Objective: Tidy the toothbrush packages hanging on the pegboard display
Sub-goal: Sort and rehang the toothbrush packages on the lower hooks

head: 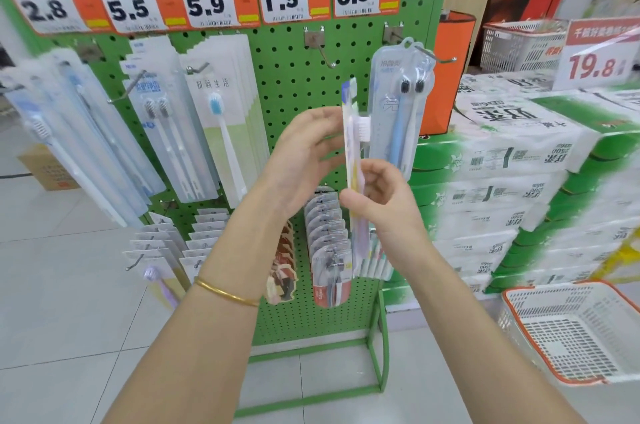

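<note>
Two hands meet on one toothbrush package in the head view, the only view there is. The right hand (377, 195) grips the held package (354, 146) at its lower middle, thumb across the front and fingers curled behind. The left hand (304, 153) lies against its upper part with fingers nearly straight, steadying rather than clasping. The held package stands upright and edge-on to the camera, on no hook, in front of the green pegboard (294, 77).

Just above and to the left of it an empty hook (327, 56) juts from the board. To the right, a twin-brush package (398, 105) hangs from the right hook (438, 59), well out toward the hook's tip (it looks tilted, too).

The likeliest slip, as I judge it, is at the hanging: the hole at the top of the held package is hard to make out edge-on, so it could miss the empty hook and the card could bend against the wire. With only the right hand truly gripping, a loosened pinch would let the thin package slide down onto the lower-row packages (329, 243) beneath it. A careless lift could also brush the twin-brush package, which touches or nearly touches the held one, and push it off its hook's end.
</note>
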`<state>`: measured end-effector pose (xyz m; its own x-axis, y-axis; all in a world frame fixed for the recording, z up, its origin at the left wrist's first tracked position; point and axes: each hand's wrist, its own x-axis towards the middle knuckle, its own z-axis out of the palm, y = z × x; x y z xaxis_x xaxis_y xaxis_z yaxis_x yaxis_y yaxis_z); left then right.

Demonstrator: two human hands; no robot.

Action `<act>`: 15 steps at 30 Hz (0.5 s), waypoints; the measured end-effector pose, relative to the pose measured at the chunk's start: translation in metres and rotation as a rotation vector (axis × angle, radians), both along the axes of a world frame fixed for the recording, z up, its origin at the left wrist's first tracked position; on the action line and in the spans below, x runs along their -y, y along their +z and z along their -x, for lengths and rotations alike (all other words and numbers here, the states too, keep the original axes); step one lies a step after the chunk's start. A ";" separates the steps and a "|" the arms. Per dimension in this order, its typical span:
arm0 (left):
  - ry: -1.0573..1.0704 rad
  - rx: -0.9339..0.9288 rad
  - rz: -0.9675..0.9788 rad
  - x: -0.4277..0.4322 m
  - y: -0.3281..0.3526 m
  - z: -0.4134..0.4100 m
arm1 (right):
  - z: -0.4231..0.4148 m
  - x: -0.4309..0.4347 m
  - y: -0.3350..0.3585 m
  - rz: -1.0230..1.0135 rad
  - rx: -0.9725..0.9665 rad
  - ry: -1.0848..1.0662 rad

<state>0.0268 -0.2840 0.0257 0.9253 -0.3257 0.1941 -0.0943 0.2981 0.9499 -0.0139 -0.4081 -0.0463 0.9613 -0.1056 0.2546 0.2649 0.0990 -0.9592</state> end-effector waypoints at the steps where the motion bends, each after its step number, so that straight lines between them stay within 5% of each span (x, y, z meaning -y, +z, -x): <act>1: 0.013 0.002 -0.004 -0.001 0.001 0.000 | -0.001 -0.004 0.005 0.052 0.024 -0.085; 15: 0.151 0.105 -0.022 -0.012 0.005 -0.011 | -0.033 -0.038 0.018 0.343 0.161 -0.525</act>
<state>0.0374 -0.2719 0.0303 0.9391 -0.1900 0.2864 -0.2351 0.2528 0.9385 0.0190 -0.3705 -0.0279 0.7508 -0.4385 0.4940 0.3378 -0.3878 -0.8576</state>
